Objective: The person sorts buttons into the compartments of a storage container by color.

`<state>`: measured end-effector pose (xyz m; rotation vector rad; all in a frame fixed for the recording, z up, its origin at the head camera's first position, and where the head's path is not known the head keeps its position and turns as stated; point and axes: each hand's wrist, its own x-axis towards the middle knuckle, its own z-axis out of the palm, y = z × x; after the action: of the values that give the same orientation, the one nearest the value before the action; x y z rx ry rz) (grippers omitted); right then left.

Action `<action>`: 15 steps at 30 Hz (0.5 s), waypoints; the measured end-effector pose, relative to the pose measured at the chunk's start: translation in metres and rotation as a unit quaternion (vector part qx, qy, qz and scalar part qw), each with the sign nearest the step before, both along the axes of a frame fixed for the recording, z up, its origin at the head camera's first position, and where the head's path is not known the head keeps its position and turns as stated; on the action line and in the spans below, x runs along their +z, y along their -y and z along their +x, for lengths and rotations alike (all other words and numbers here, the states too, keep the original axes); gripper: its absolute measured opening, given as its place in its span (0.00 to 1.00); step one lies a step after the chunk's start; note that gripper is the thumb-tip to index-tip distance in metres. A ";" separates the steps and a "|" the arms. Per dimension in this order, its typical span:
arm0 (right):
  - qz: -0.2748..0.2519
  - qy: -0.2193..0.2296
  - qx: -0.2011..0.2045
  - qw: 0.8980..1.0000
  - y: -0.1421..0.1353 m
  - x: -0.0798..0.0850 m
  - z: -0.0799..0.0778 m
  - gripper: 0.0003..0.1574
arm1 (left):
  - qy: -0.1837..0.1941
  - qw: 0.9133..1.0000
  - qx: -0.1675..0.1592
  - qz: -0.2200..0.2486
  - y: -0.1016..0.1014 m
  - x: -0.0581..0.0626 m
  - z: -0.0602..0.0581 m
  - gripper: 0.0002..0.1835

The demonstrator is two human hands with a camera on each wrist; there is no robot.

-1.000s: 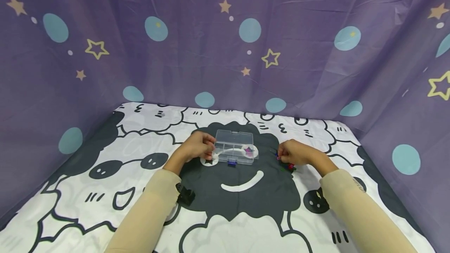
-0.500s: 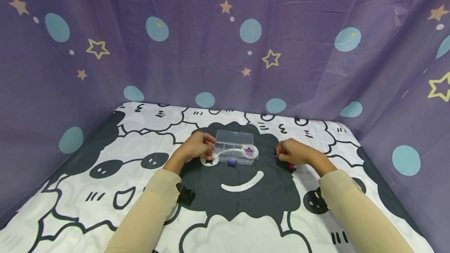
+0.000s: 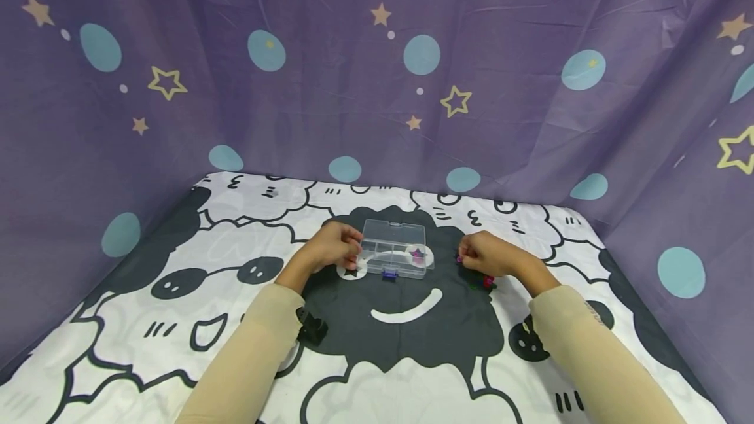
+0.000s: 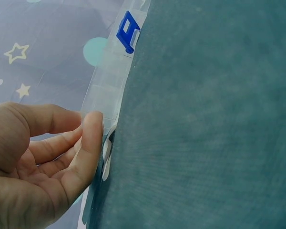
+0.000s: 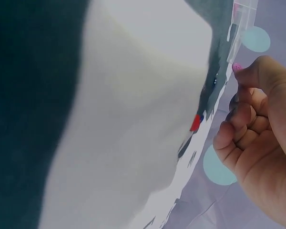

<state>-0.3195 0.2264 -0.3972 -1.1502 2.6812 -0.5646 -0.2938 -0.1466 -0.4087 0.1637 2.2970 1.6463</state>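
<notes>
left sleeve point(image 3: 238, 358): pale beige, your forearm reaching inward from the lower edge of the head view.
wrist gear point(image 3: 312, 327): a black lump at your left cuff, too dark to make out in detail.
left hand point(image 3: 330, 245): you hold the clear box by its left end; in the left wrist view your thumb and index finger pinch it there, the other fingers bent behind them.
black star point(image 3: 351, 271): on a white circle, just beside your left thumb.
clear box point(image 3: 406, 272): lying on the sheep-print tabletop point(image 3: 400, 345) between your two hands, one long side facing you, dividers showing inside.
blue latch point(image 3: 390, 275): on the near side of the box, at its middle.
lid point(image 3: 393, 231): see-through, folded back on the side away from you.
purple-pink piece point(image 3: 417, 252): seen through the right part of the box; you cannot tell exactly which compartment.
right hand point(image 3: 487, 254): to the right of the box and apart from it; your thumb and fingertips pinch the pink button, the remaining fingers curled toward your palm.
pink button point(image 5: 237, 67): small and round, showing just past your thumb tip.
red piece point(image 3: 488, 281): near your right hand, on the side toward you, with bits of green beside it.
right sleeve point(image 3: 595, 352): pale beige, crossing the sheep print.
curtain point(image 3: 353, 84): purple, with stars and blue ovals, behind everything.
</notes>
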 end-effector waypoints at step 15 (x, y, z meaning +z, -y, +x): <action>0.004 -0.033 0.006 0.999 0.022 0.008 -0.002 0.09 | -0.003 1.000 -0.001 0.003 0.000 0.000 0.001 0.18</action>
<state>-0.3212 0.2048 -0.3887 -1.2024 2.7281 -0.5223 -0.2930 -0.1469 -0.4087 0.1720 2.2960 1.6535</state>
